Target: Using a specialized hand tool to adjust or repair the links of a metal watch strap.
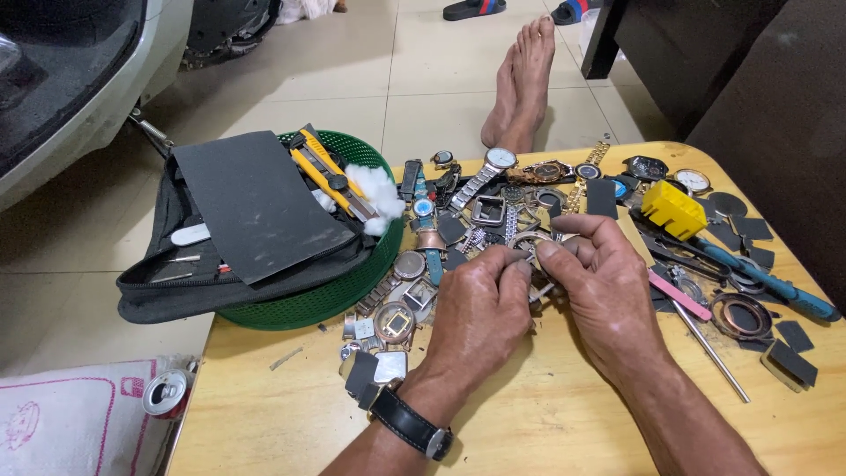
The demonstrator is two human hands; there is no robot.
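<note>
Low wooden table [546,414] on a tiled floor, strewn with watches and parts — both hands meet over the pile. Left hand [480,313] and right hand [599,278] pinch a small metal watch ring [531,249] between closed fingertips — green basket [352,286] sits left.

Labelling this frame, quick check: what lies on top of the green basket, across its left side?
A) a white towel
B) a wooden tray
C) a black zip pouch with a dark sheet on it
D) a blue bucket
C: the black zip pouch lies across the left side of the green basket, with a dark sheet lying on it; nothing resembling a towel, tray or bucket sits there.
</note>
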